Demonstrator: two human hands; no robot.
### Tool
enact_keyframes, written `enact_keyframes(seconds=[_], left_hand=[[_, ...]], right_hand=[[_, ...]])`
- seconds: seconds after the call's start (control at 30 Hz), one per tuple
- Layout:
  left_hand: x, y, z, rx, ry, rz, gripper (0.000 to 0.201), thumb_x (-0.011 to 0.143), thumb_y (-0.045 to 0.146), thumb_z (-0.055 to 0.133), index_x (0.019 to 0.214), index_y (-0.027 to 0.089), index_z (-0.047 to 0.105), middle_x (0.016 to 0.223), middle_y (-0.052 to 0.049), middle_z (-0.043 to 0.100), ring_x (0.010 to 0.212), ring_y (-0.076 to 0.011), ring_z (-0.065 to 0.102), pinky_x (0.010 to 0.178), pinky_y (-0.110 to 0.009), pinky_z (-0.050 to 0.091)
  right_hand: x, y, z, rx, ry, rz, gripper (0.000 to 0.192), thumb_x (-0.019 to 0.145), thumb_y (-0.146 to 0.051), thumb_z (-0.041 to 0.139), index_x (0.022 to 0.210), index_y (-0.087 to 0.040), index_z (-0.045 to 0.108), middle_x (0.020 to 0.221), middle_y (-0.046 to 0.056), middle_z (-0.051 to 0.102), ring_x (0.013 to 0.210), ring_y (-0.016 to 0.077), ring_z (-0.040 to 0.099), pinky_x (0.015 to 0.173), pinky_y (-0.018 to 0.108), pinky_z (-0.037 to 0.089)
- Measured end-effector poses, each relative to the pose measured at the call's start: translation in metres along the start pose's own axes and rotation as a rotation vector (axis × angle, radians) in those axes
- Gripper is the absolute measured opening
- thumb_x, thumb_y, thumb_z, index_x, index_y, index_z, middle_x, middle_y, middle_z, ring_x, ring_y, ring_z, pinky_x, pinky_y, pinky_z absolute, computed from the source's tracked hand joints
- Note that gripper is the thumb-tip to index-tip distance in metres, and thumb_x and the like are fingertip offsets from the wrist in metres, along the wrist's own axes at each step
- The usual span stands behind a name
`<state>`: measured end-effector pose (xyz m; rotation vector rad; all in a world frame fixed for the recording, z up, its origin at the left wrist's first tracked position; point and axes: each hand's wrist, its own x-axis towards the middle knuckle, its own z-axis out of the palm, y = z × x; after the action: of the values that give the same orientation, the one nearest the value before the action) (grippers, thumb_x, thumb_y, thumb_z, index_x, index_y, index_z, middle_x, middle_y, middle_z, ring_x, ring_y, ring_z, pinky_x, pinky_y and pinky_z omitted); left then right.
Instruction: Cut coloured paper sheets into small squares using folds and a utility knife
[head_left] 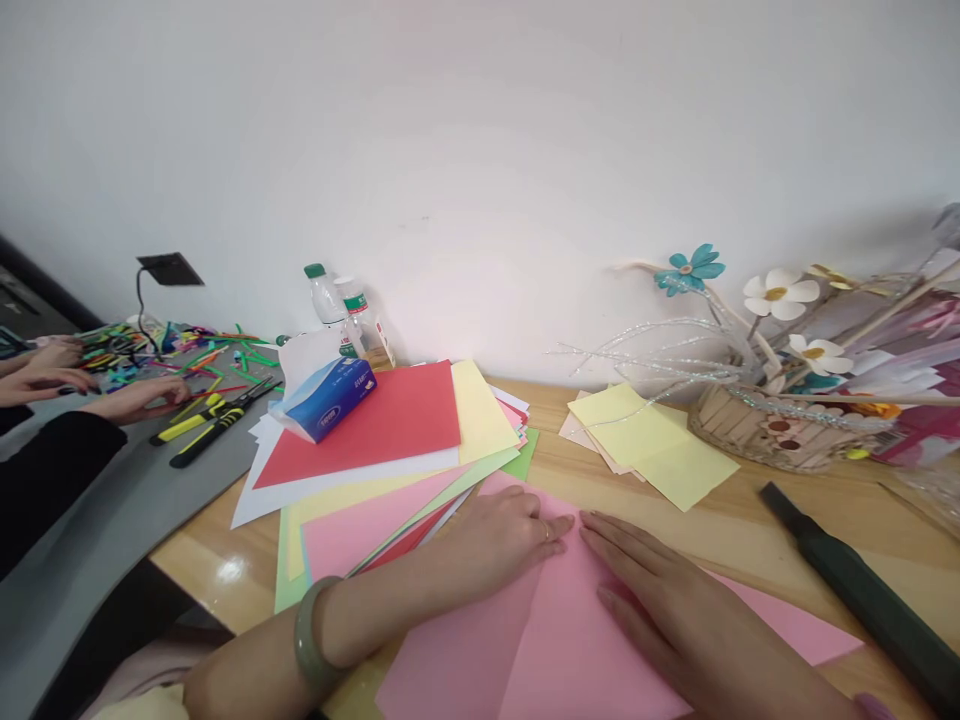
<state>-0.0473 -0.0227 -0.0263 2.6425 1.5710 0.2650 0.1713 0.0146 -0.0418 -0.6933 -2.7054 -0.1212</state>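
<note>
Wooden table (735,525): pink sheet (570,640), coloured-paper stack (409,420), yellow sheet (660,435), flower basket (739,430), dark tool (855,570).

Light is bright and soft, frame edges stretched. Glare spots the table (234,572) at lower left; faint shadow greys the wall (480,190) at right.

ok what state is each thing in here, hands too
left hand: resting on the pink paper, fingers partly bent
right hand: laid on it, fingers extended
pink paper: spread under both hands, apparently creased
tissue pack: lying on the red sheet
green-capped bottle: upright, cap on
light yellow sheet: lying on other paper
planter: upright, filled with artificial flowers
</note>
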Motion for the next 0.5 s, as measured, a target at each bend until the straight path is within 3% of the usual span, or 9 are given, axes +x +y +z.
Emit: enact_keyframes(seconds=[0.23,0.5], left_hand=[[0.0021,-0.0002,-0.0036,-0.073,0.005,-0.026,0.029,0.097,0.036,0.040,0.115,0.022,0.059,0.087,-0.001,0.063,0.089,-0.0169,0.057,0.081,-0.028,0.041],[0.0044,0.0024,-0.0097,-0.086,-0.029,-0.049,0.032,0.097,0.038,0.038,0.114,0.020,0.059,0.090,-0.003,0.064,0.089,-0.0184,0.058,0.084,-0.029,0.042]], right_hand=[[-0.0012,-0.0019,-0.0022,-0.116,0.019,-0.058,0.043,0.088,-0.023,0.036,0.120,-0.005,0.057,0.123,0.014,0.056,0.107,0.0231,0.058,0.084,0.036,0.052],[-0.0034,-0.0026,-0.0008,-0.062,-0.055,0.003,0.045,0.089,-0.029,0.036,0.125,-0.008,0.053,0.128,0.012,0.052,0.113,0.0221,0.054,0.089,0.036,0.048]])
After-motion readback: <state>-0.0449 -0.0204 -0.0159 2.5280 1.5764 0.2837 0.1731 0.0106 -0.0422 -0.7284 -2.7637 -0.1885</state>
